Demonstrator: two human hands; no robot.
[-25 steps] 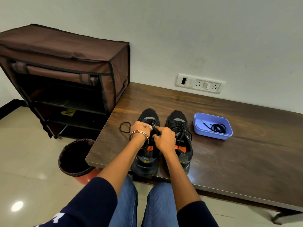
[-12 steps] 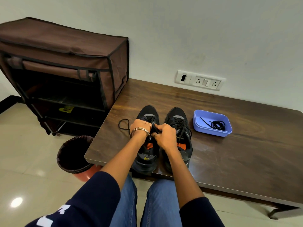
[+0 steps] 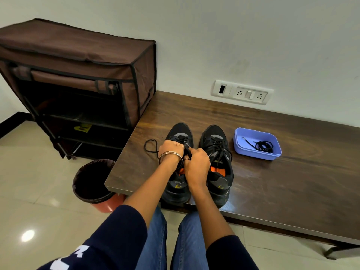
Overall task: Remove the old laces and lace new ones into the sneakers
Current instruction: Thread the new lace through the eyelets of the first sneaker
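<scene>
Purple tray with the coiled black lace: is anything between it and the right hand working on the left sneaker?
Yes. The laced right black sneaker stands on the wooden table directly between the right hand and the purple plastic tray; reaching means passing over it. The tray itself is uncovered.

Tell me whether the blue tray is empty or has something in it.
Not empty. The blue tray on the table holds a coiled black lace, one end trailing toward its back left corner.

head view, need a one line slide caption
Both hands, left hand and right hand, work the lace on the left sneaker; spare laces wait in a blue tray.
</scene>
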